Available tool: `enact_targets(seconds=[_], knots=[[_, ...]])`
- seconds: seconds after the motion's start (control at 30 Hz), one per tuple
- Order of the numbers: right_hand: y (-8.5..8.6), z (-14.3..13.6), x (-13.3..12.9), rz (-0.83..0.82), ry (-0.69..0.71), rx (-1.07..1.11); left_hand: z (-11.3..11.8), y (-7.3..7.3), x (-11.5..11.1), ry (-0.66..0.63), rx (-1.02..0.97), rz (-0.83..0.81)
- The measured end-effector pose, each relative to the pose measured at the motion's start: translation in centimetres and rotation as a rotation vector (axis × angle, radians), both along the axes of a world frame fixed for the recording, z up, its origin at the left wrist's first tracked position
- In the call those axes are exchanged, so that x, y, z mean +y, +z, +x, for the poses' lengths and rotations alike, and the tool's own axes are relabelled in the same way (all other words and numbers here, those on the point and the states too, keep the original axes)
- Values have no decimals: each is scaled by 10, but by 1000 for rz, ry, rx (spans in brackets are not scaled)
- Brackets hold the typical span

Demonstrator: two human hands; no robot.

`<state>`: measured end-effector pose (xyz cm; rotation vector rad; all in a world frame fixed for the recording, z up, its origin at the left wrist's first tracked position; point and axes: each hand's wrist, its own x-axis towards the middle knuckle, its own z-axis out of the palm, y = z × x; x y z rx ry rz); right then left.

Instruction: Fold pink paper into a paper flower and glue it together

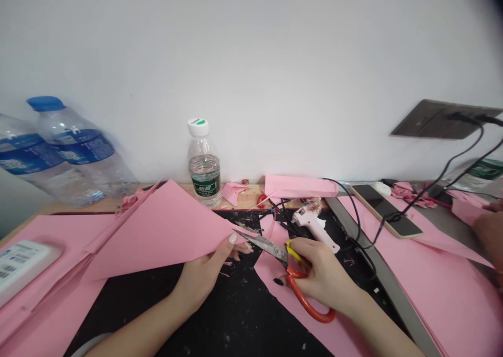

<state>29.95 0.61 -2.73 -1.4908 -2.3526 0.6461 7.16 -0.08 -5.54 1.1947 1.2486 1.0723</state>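
My left hand [212, 268] pinches the narrow right end of a large pink paper sheet [157, 231], which is raised above the black mat [157, 315]. In my right hand [322, 273] is a pair of scissors [277, 249] with red and yellow handles. Their blades point left, with the tips at the paper's edge beside my left thumb. Whether the blades are cutting into the paper I cannot tell. Under the scissors lies another pink sheet [298, 315]. Just behind my right hand rests a white glue gun [316, 226].
A water bottle [205, 174] stands by the wall, and larger bottles [78, 147] lean at left. A white box [27, 265] sits on pink paper. At right are a phone [387, 210], black cables [357, 215], a wall socket [436, 119] and another person's hand [489, 229].
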Motion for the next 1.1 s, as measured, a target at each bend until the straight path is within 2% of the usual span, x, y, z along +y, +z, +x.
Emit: enact_targets(seconds=[0.5,0.8,1.1], knots=[[0,0,-3,-21,-37,-35,0,-3,1,35,53,-33],[5,-7,-8,-28,-32,-67,2,8,-6,-42,119,34],[-1,-7,-7,-29,-34,-93,5,8,-7,-79,93,10]])
